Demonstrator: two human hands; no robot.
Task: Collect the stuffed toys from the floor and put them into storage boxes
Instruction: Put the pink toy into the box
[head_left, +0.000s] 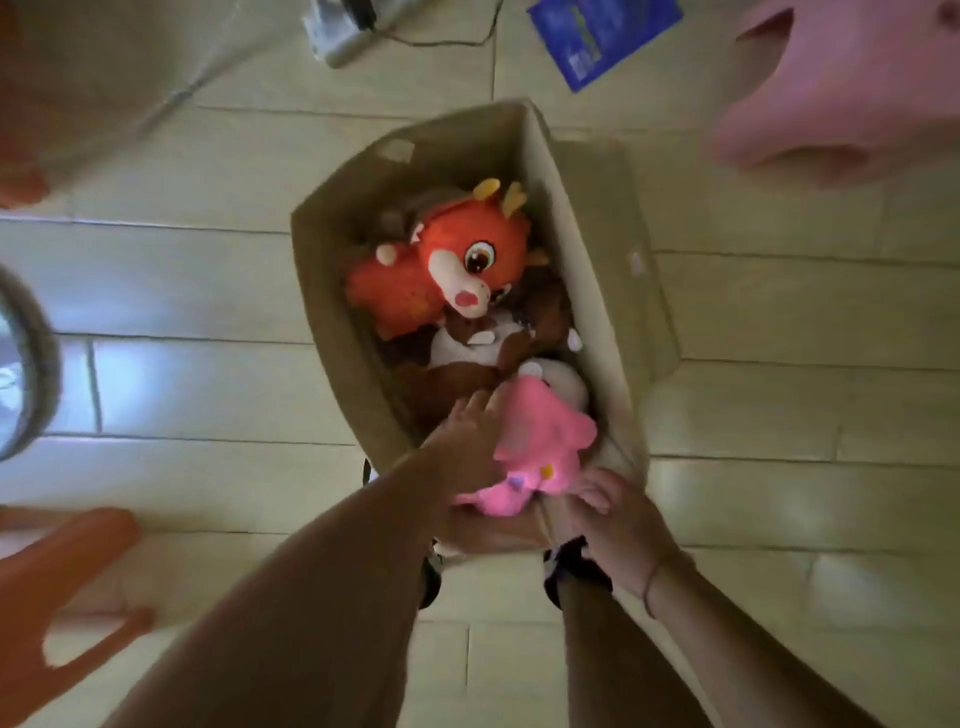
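An open cardboard box (582, 218) stands on the tiled floor below me. Inside lie an orange dragon toy (441, 260) at the far end, a brown and white plush (467, 353) in the middle, and a pink plush toy (535, 447) at the near end over something white. My left hand (467, 436) presses flat on the pink toy's left side with straight fingers. At the near right corner of the box, my right hand (608, 509) touches the pink toy's lower edge, fingers loosely bent. Whether it pinches the toy is unclear.
A large pink plush (841, 93) lies on the floor at the upper right. A blue book (602, 36) and a white device with a cable (348, 31) lie beyond the box. Orange plastic furniture (62, 582) stands at the lower left.
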